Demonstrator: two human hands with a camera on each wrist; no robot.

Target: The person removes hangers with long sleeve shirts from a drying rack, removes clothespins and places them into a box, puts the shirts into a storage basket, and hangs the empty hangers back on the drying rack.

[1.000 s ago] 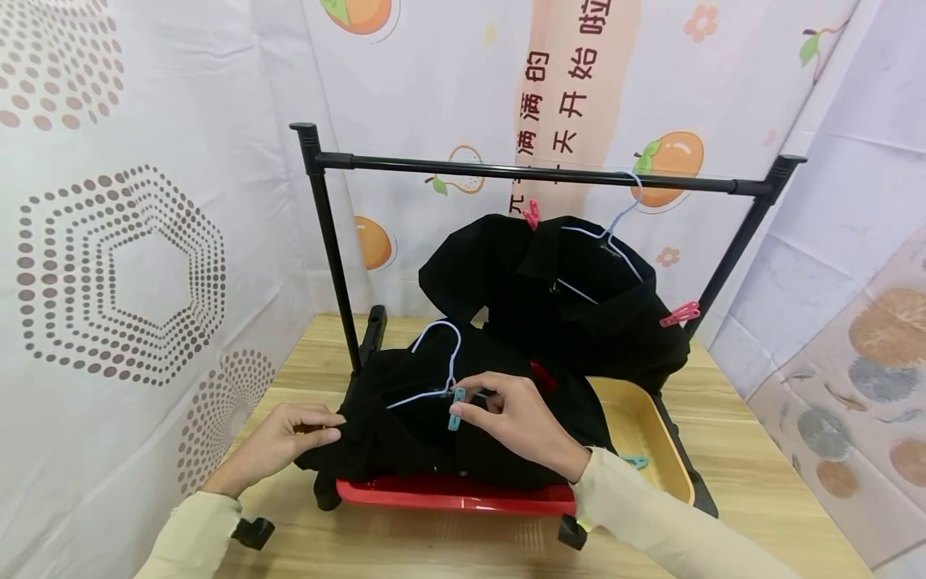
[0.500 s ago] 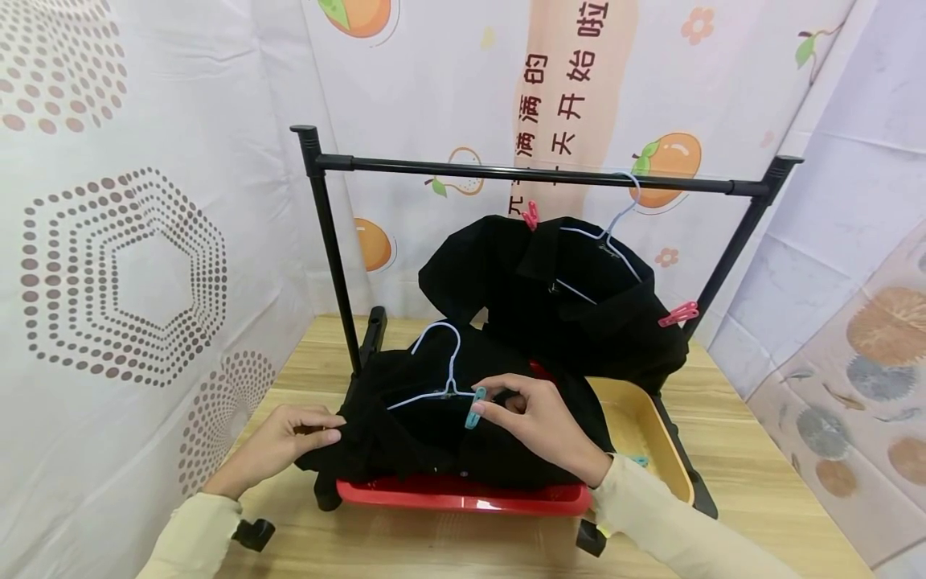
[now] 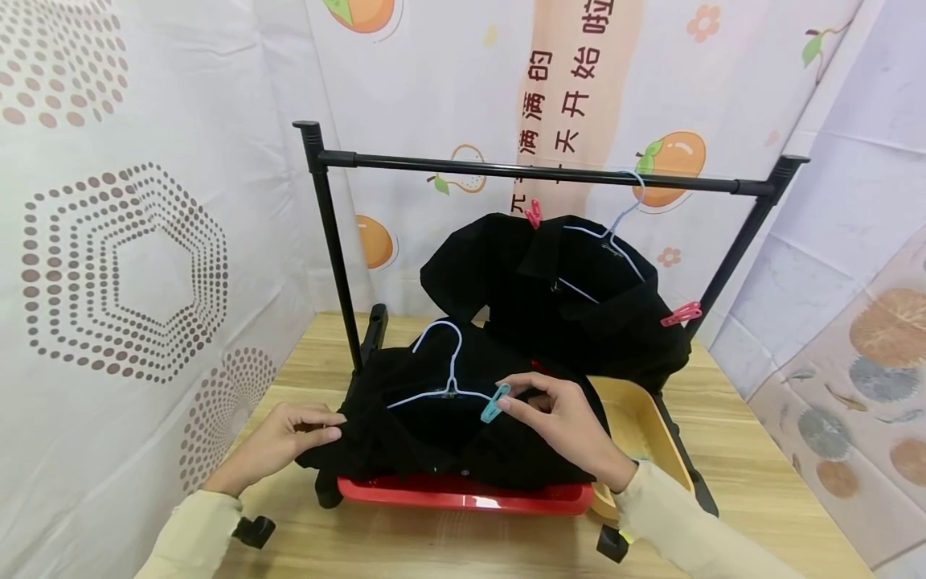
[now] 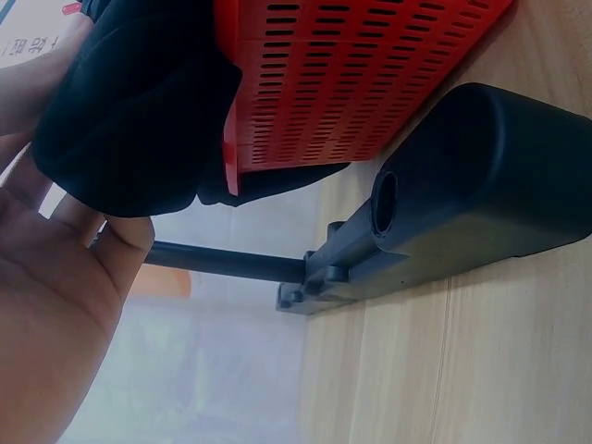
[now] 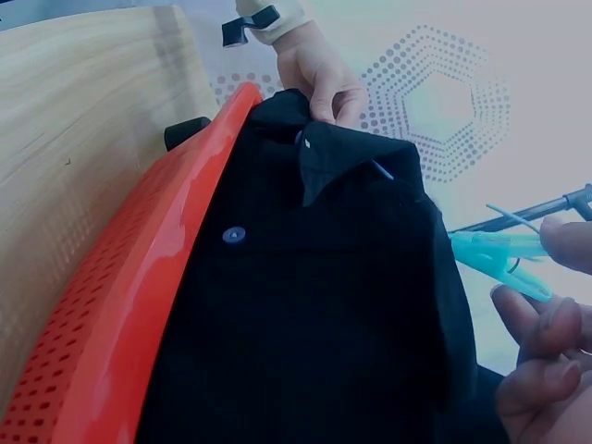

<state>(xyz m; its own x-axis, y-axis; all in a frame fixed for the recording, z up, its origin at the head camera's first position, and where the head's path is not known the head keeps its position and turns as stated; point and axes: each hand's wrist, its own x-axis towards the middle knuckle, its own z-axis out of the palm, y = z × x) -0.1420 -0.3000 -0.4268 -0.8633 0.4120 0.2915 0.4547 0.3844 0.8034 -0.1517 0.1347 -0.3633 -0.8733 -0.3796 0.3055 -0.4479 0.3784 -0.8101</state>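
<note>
Red basket point(image 3: 463, 503) near, draped with a black collared shirt point(image 3: 531, 452).
The shirt's left edge is pinched by the left hand point(image 3: 288, 441); a teal clothespin point(image 3: 495, 404) is pinched by the right hand point(image 3: 566, 418), beside the right side of the pale-blue hanger point(image 3: 452, 389). Cloth and hanger should probably be caught together, the left edge held steady.

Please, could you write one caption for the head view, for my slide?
The left hand grips a black garment on a blue hanger; the right hand pinches a teal clothespin.
</note>
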